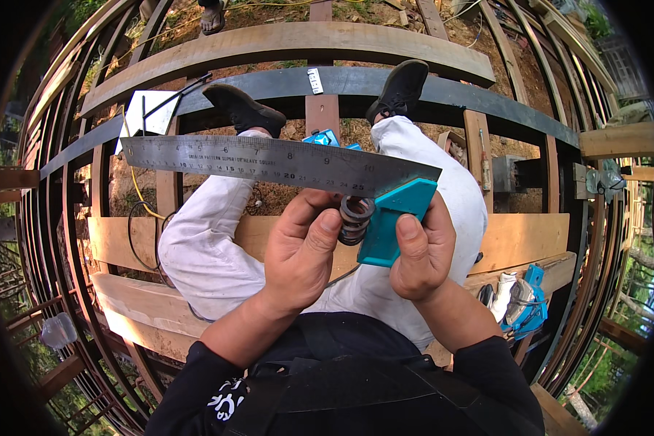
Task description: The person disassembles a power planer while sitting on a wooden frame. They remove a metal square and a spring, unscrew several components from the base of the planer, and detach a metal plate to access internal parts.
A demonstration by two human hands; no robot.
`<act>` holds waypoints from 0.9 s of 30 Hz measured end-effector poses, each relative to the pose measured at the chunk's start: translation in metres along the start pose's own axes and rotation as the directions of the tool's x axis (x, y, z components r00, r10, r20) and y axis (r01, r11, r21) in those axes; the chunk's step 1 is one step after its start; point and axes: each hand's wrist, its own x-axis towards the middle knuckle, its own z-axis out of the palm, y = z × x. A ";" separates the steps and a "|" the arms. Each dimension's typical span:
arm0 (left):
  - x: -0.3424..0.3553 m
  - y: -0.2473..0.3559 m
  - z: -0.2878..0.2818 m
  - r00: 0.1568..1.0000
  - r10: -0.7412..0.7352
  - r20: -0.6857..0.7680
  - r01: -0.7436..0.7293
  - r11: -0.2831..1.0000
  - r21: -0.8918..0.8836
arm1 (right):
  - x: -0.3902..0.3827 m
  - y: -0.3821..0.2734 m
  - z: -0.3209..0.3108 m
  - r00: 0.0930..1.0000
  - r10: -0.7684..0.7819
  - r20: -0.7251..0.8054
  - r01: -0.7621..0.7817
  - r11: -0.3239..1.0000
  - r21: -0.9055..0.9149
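My right hand (pixel 425 254) grips the teal handle of a try square (pixel 396 225), thumb along its face. Its steel ruled blade stretches leftward above my lap, roughly level. Beside the handle, my left hand (pixel 301 251) is closed on a dark metal coil spring (pixel 355 220), with the thumb at the coil's left side. The spring sits just below the blade's right end; whether they touch, I cannot tell. Some of my left fingers are hidden behind the blade and the spring.
I sit on wooden planks (pixel 516 240) with open gaps showing soil. A dark beam (pixel 458 94) crosses near my shoes. Blue power tools lie at right (pixel 530 305) and between my legs (pixel 323 138). A white board (pixel 152 109) and yellow cord (pixel 139 190) are left. Another person's foot (pixel 212 18) shows far off.
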 end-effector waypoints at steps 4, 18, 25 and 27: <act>0.001 0.000 0.004 1.000 0.010 -0.018 -0.010 1.000 -0.005 | -0.001 -0.001 -0.001 1.000 -0.006 -0.003 0.005 1.000 -0.028; 0.000 0.002 0.001 0.999 0.013 -0.039 -0.012 1.000 0.008 | 0.000 0.001 0.003 1.000 -0.020 0.000 0.020 0.998 -0.057; 0.000 -0.002 -0.003 0.998 -0.055 -0.033 0.053 0.998 -0.043 | -0.002 0.000 0.000 0.999 -0.015 -0.031 0.014 0.999 -0.038; 0.001 -0.003 0.000 0.993 -0.101 -0.069 0.094 0.991 -0.092 | -0.001 0.001 -0.008 1.000 -0.021 -0.009 0.021 0.998 -0.054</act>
